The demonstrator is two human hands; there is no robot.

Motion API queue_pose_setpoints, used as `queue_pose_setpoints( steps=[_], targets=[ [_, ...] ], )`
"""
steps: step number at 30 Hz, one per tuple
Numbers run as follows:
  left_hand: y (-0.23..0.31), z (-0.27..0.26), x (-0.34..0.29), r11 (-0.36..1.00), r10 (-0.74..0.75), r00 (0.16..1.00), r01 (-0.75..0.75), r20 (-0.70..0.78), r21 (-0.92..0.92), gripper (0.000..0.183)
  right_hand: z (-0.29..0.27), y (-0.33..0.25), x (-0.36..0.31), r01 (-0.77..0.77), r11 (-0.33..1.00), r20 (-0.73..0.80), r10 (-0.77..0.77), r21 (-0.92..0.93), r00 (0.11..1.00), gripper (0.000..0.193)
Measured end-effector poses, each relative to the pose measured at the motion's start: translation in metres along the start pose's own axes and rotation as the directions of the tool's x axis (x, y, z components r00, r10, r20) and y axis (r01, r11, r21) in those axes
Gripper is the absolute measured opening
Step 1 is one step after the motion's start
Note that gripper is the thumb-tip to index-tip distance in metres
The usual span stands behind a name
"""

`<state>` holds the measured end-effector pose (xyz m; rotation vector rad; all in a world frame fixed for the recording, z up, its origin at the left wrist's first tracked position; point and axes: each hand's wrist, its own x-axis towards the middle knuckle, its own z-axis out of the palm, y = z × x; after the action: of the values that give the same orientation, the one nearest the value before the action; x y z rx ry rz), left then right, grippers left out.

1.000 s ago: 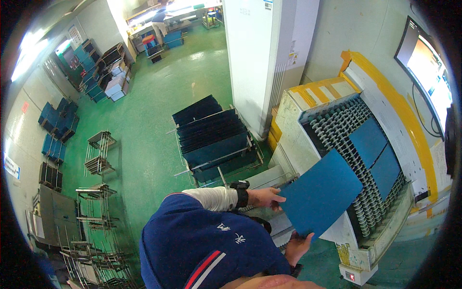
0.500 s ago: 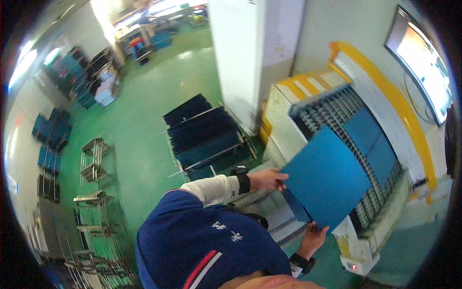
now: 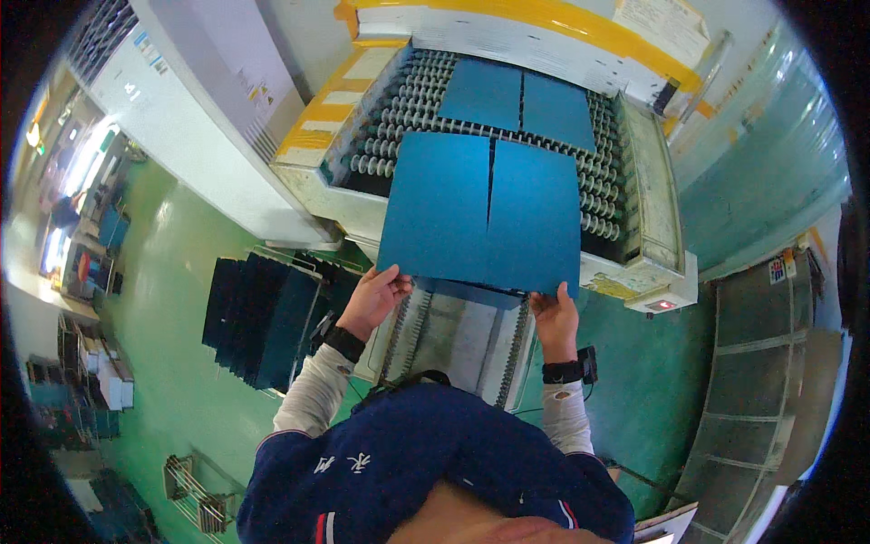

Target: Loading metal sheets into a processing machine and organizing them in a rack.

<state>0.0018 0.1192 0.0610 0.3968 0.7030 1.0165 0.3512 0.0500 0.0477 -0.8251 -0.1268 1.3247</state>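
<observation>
Two blue sheets are held side by side over the near edge of the roller bed (image 3: 373, 165), one by each hand. The left blue panel (image 3: 437, 207) is gripped at its near left corner by the left hand (image 3: 367, 306), the thumb laid on top and the fingers tucked beneath. The right blue panel (image 3: 536, 218) is clamped likewise at its near right corner by the right hand (image 3: 555, 325), though most of its underside grip is hidden. From both sets of fingers the panels extend away, with their long axes running from the bed's near edge toward its far edge; each hand is nearer to the panel on its own side. Between the panels a dark wedge is left, widest at the far end and closed toward the hands, where it cannot be told whether the edges meet or overlap. The far ends are set over the rollers, but whether they are touched cannot be made out. Beyond them, near the bed's far edge, a far left panel (image 3: 480, 95) and a far right panel (image 3: 556, 109) are laid on the rollers, separated by a narrow gap.
</observation>
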Motion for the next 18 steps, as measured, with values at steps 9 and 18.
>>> queue_pose_setpoints(
  steps=[9,18],
  targets=[
    [0.014,0.015,0.020,0.998,0.027,0.999,-0.025,-0.038,0.059,0.007,-0.001,-0.015,0.026,0.030,1.000,-0.085,-0.031,-0.007,0.996,0.026],
    [0.023,0.008,0.049,0.997,0.019,0.998,-0.014,-0.067,0.073,0.007,0.005,-0.018,0.043,0.013,1.000,-0.034,-0.014,-0.018,0.999,0.026]
  ],
)
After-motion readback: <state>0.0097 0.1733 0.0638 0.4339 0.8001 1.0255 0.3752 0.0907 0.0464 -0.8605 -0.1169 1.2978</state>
